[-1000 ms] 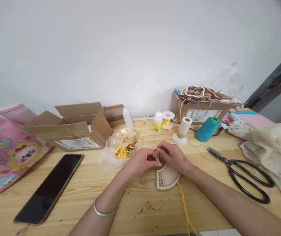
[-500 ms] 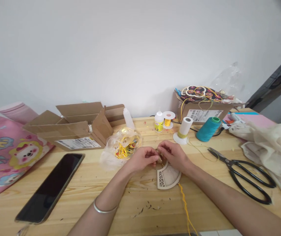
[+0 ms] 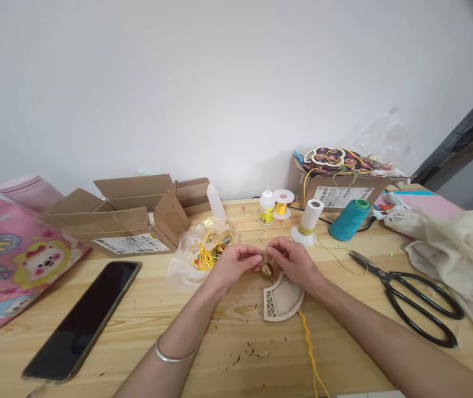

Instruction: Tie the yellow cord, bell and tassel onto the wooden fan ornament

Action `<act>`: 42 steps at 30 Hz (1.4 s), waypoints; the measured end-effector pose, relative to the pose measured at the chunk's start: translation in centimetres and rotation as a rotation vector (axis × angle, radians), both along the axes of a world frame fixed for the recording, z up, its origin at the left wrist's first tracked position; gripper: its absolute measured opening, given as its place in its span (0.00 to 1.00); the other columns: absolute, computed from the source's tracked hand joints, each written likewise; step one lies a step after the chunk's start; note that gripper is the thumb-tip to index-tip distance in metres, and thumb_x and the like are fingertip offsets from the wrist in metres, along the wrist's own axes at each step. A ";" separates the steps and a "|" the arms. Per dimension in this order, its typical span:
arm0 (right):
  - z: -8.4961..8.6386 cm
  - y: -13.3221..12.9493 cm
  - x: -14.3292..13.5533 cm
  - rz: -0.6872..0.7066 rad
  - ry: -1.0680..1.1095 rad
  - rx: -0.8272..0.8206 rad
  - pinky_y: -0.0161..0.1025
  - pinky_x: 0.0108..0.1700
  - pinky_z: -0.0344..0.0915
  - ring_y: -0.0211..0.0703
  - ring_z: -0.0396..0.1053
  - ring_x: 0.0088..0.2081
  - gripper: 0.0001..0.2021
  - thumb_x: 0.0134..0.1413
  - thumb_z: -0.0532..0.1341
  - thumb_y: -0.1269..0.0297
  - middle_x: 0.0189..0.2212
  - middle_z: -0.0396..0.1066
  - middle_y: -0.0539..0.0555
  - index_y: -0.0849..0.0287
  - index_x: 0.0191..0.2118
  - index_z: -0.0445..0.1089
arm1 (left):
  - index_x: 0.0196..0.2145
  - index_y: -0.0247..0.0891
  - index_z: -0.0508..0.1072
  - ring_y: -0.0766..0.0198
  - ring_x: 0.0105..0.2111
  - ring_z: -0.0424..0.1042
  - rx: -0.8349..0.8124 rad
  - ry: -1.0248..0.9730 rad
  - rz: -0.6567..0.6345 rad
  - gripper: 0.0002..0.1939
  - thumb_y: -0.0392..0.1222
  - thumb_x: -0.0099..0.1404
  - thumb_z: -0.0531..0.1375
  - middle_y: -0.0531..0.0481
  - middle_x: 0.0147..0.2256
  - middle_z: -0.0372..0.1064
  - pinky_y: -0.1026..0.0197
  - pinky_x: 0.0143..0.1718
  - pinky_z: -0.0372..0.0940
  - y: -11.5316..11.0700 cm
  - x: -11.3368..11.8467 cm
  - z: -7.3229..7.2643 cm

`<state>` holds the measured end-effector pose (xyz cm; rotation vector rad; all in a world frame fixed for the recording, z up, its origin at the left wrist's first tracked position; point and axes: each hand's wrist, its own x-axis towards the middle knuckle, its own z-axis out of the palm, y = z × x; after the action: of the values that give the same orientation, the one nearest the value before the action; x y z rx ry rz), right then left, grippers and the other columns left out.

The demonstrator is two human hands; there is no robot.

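My left hand (image 3: 238,264) and my right hand (image 3: 293,261) meet at the middle of the table, fingertips pinched close together on a thin cord. Just below the fingertips shows a gold bead (image 3: 267,270), perhaps a small bell, strung at the top of a fan-shaped wooden piece (image 3: 288,303) with lattice cut-outs. That piece lies under my right hand, which covers part of its upper edge. From its lower corner a twisted yellow cord (image 3: 310,342) runs toward the table's near edge. The fingers partly hide the thin cord.
A plastic bag of yellow cords and beads (image 3: 205,251) lies left of my hands. Black-handled scissors (image 3: 410,282) rest at right. Behind stand a glue bottle (image 3: 267,209), a white spool (image 3: 311,218) and a teal thread cone (image 3: 349,220). A phone (image 3: 83,320) and open carton (image 3: 112,221) are left.
My fingertips have shifted slightly, and the gold bead now shows more plainly below them. The fan-shaped piece stays almost in place.
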<state>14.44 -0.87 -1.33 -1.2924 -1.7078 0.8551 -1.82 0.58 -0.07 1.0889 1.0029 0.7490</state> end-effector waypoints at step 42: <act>1.3 -0.8 0.2 0.111 -0.041 0.200 0.32 0.27 0.63 0.35 0.66 0.25 0.07 0.51 0.56 0.65 0.24 0.72 0.51 0.59 0.29 0.71 | 0.31 0.28 0.75 0.71 0.25 0.70 -0.283 -0.155 -0.138 0.08 0.34 0.51 0.63 0.47 0.25 0.72 0.71 0.31 0.66 0.0 -0.8 0.9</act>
<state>14.59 -1.70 -0.01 -1.0965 -1.8610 0.7041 -2.60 0.57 0.80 0.8321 0.8626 0.5518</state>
